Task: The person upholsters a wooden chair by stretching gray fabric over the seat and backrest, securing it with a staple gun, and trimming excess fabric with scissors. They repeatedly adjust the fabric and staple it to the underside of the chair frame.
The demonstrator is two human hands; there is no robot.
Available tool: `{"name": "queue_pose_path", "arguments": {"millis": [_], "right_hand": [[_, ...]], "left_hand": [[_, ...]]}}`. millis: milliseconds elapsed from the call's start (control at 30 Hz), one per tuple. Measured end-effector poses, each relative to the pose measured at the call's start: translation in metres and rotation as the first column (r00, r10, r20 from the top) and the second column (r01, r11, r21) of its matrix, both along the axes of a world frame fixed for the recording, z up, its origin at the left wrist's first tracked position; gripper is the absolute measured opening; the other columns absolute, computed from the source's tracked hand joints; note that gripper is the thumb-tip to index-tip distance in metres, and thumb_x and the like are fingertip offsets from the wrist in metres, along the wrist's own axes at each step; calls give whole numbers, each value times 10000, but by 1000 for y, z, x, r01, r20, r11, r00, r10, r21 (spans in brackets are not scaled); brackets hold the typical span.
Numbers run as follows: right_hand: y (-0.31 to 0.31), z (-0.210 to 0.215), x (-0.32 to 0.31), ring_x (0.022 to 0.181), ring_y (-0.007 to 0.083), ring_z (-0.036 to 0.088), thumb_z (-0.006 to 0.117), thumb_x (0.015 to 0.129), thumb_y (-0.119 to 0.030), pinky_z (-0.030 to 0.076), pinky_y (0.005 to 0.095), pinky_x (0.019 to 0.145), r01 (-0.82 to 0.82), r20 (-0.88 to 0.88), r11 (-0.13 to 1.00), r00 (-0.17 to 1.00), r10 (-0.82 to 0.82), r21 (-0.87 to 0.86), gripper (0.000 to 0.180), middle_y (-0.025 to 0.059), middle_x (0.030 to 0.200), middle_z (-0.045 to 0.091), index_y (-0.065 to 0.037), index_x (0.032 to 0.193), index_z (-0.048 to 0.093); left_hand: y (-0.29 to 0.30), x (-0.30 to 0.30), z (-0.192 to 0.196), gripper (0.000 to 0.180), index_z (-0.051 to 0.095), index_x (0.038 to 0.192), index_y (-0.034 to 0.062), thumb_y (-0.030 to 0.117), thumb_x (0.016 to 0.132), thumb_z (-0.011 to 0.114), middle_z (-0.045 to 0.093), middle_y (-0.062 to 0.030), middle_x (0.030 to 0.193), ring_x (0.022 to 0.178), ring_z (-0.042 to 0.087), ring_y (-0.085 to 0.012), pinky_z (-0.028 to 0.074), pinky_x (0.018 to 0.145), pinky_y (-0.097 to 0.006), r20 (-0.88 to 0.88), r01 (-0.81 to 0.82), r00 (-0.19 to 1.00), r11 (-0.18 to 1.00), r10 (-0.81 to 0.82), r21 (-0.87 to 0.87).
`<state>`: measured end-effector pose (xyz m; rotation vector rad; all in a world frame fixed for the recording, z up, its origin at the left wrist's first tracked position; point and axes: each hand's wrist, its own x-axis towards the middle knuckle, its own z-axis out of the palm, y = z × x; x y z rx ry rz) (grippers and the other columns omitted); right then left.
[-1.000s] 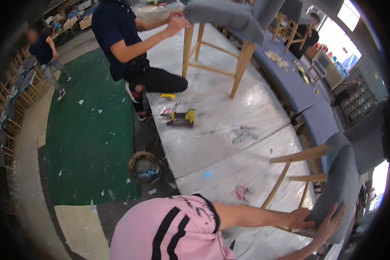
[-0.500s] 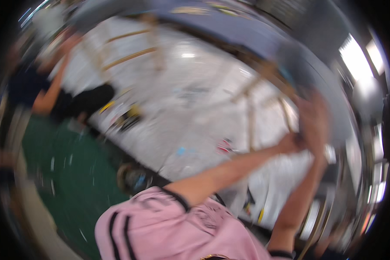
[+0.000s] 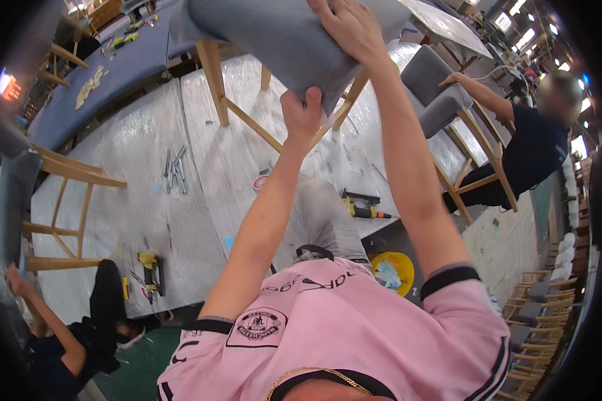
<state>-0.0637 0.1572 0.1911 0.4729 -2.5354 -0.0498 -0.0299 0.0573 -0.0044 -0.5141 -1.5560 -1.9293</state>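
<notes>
A grey upholstered chair (image 3: 267,47) with pale wooden legs stands in front of me, cut off by the top edge of the view. My left hand (image 3: 301,115) is closed at the near lower corner of its upholstery, thumb up; the other fingers are partly hidden. Higher on the same grey surface lies my right hand (image 3: 353,30), flat with its fingers stretched out and the thumb apart. The top edge crops some of its fingertips.
Plastic film covers the work surface (image 3: 127,214). On it lie a yellow nail gun (image 3: 152,273), another nail gun (image 3: 364,207) and metal strips (image 3: 175,170). A yellow bucket (image 3: 401,264) stands below. Co-workers handle a chair (image 3: 441,93) at right and another (image 3: 67,227) at left.
My view has swung and sharpened from a blur. The grey chair now fills the top middle, and my hands, close together at the right before, are spread over its upholstery.
</notes>
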Motion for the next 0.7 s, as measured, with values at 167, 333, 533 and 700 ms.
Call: {"name": "queue_pose_path", "arguments": {"millis": [167,333,533,700], "right_hand": [[-29,15,43,1490,394,360,507,981,-618,256,469,1242,-312,82,865,925,371,-394,862,356,1492,458,109,1442,474],[-42,8,52,1452,506,365,613,873,-624,276,507,1221,-35,145,997,989,44,-63,1009,394,1484,436,139,1493,383],[-85,-12,32,1393,477,459,688,853,-475,322,528,1189,126,-105,992,986,-126,-6,920,374,1457,474,172,1444,409],[-122,-24,4,1371,415,490,679,879,-463,344,492,1174,219,-238,976,947,-214,-3,818,307,1456,508,109,1425,469]], "left_hand": [[-29,-1,7,797,630,852,-75,710,961,542,634,-98,670,659,610,-164,462,581,-367,12,7,1000,999,-7,-39],[-22,0,4,735,559,770,-32,668,994,528,551,1,674,679,478,-105,397,592,-315,0,23,1000,999,-23,27],[-1,2,4,568,567,793,1,521,1022,591,557,8,658,642,474,-98,390,574,-295,-45,71,997,989,-66,130],[-3,-2,-14,476,618,916,-12,454,1014,623,637,-45,758,705,541,-123,437,623,-327,24,108,994,992,-110,62]]}}
